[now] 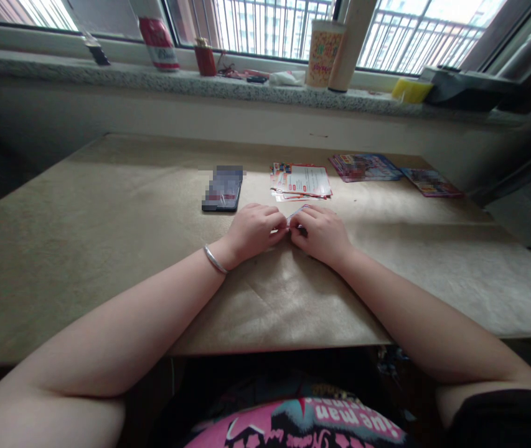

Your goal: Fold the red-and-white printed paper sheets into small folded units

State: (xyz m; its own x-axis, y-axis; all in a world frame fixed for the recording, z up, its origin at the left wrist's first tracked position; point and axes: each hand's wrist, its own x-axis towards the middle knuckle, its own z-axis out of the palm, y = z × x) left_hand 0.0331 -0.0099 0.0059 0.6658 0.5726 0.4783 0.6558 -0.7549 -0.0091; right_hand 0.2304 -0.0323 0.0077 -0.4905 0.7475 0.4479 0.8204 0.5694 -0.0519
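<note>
Over the middle of the table [106,261], my left hand [256,230] and my right hand [319,229] meet with fingers pinched together. Between them is a thin card [299,210], mostly hidden by the right fingers; only a pale edge of it shows. Just beyond my fingertips lies a loose stack of cards [309,179] with white faces and red-orange borders. A dark smartphone [223,190] rests flat beyond my left hand, its screen partly blurred. My left wrist wears a silver bangle [215,259].
Two groups of colourful card packs, a larger pile [365,167] and a smaller one [433,182], lie at the back right. On the windowsill [256,89] stand a red can [159,43], a small red container [205,59], a paper cup [324,53] and a yellow item [411,91].
</note>
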